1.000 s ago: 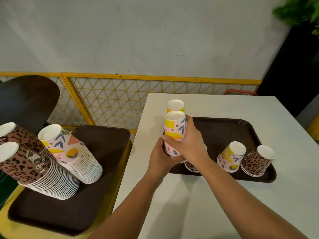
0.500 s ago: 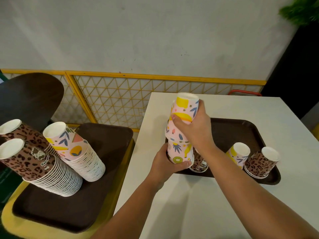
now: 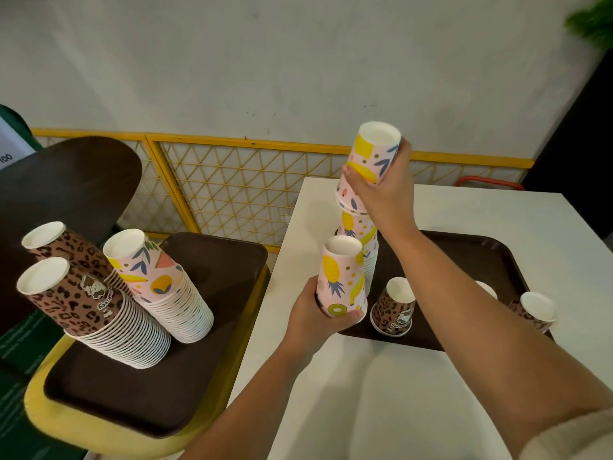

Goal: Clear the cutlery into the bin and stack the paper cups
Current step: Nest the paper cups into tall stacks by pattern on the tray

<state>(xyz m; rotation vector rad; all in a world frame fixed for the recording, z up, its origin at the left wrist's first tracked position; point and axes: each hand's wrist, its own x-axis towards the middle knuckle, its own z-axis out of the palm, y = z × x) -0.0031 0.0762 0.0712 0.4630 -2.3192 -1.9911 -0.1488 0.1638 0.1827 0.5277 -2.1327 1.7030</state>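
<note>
My left hand (image 3: 318, 313) grips an upside-down pink fruit-print cup (image 3: 341, 280) at the front left corner of the brown tray (image 3: 464, 257) on the white table. My right hand (image 3: 381, 190) holds the top of a tall stack of pink cups (image 3: 368, 161), lifted high above the tray; the stack's lower part hangs behind the left-hand cup. A leopard-print cup (image 3: 394, 307) stands upside down on the tray, and another one (image 3: 534, 310) sits at the tray's right end. My right forearm mostly hides a further cup (image 3: 486, 288).
To the left, a second brown tray (image 3: 199, 360) on a yellow stand carries three tall leaning cup stacks: two leopard-print (image 3: 83, 300) and one pink (image 3: 159, 280). A yellow mesh fence (image 3: 232, 187) runs behind. The white table (image 3: 398, 410) extends toward me.
My right hand has lifted the pink stack up and away from the cup in my left hand. The view has shifted and the tray now shows a leopard cup near the left hand.
</note>
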